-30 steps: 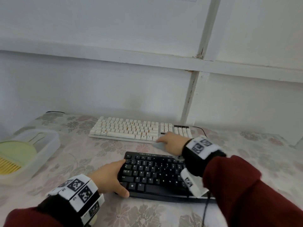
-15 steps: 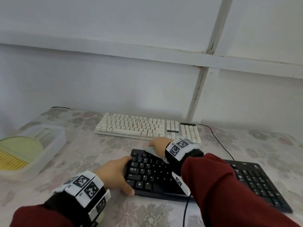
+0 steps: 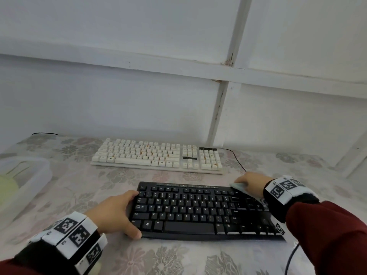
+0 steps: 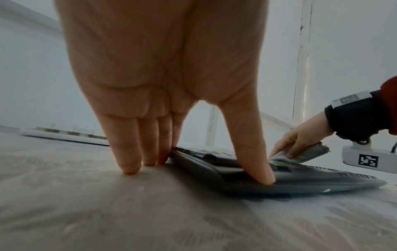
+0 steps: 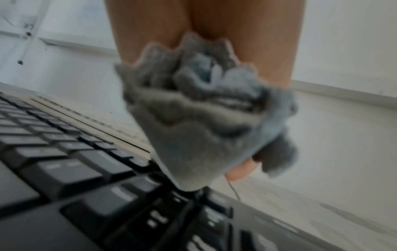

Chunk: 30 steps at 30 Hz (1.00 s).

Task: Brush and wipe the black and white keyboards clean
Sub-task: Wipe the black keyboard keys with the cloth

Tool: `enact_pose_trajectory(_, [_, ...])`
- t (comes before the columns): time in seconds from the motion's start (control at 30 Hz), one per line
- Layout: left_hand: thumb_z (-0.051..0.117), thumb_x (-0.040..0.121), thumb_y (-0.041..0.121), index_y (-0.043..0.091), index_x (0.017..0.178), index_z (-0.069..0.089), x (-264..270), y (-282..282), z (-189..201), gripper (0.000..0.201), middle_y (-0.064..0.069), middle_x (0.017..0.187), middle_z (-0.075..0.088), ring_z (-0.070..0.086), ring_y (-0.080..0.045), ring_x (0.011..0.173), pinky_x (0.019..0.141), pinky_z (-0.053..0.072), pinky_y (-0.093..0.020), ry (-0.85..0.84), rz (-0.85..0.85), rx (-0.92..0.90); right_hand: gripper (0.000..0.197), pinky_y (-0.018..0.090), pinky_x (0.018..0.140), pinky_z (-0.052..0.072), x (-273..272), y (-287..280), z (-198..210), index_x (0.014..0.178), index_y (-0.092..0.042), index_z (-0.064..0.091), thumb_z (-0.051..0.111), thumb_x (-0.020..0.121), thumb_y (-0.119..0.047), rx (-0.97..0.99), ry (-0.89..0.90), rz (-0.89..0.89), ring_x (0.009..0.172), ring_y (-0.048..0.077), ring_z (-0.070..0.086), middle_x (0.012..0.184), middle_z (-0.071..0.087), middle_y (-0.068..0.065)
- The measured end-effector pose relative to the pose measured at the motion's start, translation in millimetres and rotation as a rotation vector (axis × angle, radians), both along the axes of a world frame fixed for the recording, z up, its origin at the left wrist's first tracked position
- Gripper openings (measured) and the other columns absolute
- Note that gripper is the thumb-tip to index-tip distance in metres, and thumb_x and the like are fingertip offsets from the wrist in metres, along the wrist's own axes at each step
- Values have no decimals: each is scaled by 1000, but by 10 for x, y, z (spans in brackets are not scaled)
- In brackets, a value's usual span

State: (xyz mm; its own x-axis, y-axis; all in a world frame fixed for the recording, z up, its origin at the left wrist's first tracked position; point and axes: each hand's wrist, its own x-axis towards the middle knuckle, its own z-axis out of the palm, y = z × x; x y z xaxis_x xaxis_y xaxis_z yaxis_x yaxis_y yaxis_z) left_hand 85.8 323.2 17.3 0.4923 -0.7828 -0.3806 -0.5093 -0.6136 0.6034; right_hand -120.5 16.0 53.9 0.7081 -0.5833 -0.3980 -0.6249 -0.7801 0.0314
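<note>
The black keyboard (image 3: 198, 211) lies near me on the flowered tablecloth, and the white keyboard (image 3: 156, 155) lies behind it by the wall. My left hand (image 3: 127, 214) braces the black keyboard's left end. In the left wrist view its straight fingers (image 4: 128, 152) touch the cloth beside the black keyboard (image 4: 279, 183), with the thumb on its front edge. My right hand (image 3: 248, 183) grips a bunched grey cloth (image 3: 239, 186) and presses it on the keyboard's back right part. The right wrist view shows the grey cloth (image 5: 204, 127) touching the black keyboard's keys (image 5: 64, 169).
A clear plastic tub (image 3: 39, 175) stands at the left edge with a yellow-green brush (image 3: 6, 189) in it. The white keyboard's black cable (image 3: 236, 159) runs down towards my right hand. Another cable (image 3: 292, 257) hangs off the front right. A white wall rises close behind.
My right hand has swept the cloth rightward along the back of the black keyboard, from its left part to its right part. The left hand has stayed on the keyboard's left end.
</note>
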Motion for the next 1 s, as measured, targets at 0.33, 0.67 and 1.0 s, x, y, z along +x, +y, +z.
enact_pose_trajectory(0.33, [87, 52, 31, 29, 143, 26, 6, 10, -2, 109, 13, 136, 48, 46, -10, 124, 106, 35, -27, 9, 6, 25, 44, 22, 82, 39, -127, -226, -83, 113, -17, 66, 37, 98, -45, -106, 31, -60, 100, 20, 60, 109, 66, 3])
enact_pose_trajectory(0.67, [87, 47, 34, 29, 141, 28, 37, 11, -30, 111, 16, 130, 50, 48, -7, 121, 104, 37, -25, 24, -7, 1, 40, 32, 100, 40, -555, -581, -105, 126, -33, 57, 40, 97, -13, -138, -14, -225, 118, 27, 52, 119, 48, 3])
enact_pose_trajectory(1.0, [87, 55, 30, 29, 143, 25, -16, 4, 12, 108, 14, 136, 47, 45, -8, 123, 105, 35, -25, -10, 5, 18, 31, 38, 101, 40, -218, -263, 69, 116, -27, 62, 40, 98, -40, -165, -149, -225, 106, 29, 52, 116, 47, 4])
